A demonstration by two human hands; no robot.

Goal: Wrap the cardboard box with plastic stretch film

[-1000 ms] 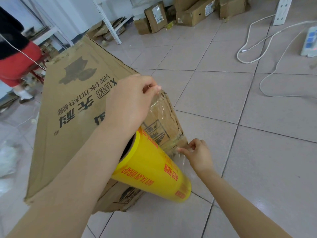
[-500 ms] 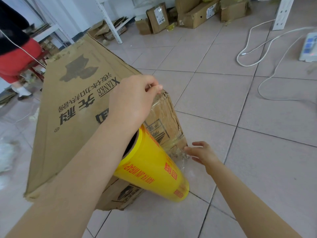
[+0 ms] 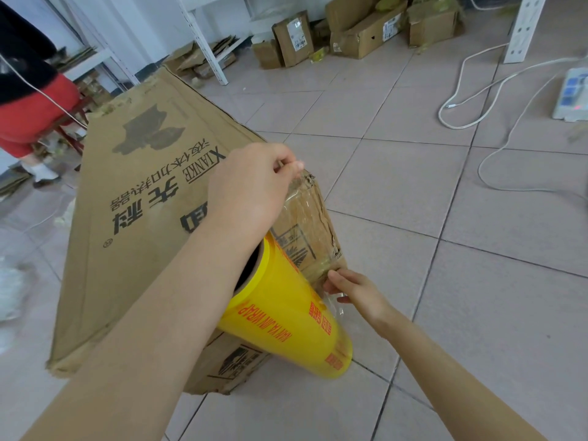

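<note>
The cardboard box [image 3: 152,218] stands on the tiled floor [image 3: 445,281], long and brown, with its printed side up toward the camera. The stretch film [image 3: 305,224] lies as a clear, wrinkled sheet over the short end face at the right end of the box.

The left hand [image 3: 251,189] is at the upper corner of that end. Its fingers are curled, and the thumb and forefinger pinch the top edge of the film. The right hand [image 3: 356,291] is at the lower corner of the same end. Its thumb touches the box edge, and its half-curled fingers hold the lower edge of the film, which hangs a little loose below them. The yellow roll [image 3: 286,319] leans against the front side of the box, under the left forearm, and no hand holds it.

In my judgement the film is only being anchored, so the wrapping is at its beginning. The danger is that only two pinches fix the film. If one hand lets go before the film clings, it can spring back and bunch. The corner of the box is crushed and rough, so a hard pull there could tear the thin film. The roll is free and could slide or fall away from the box when the film is pulled.
</note>
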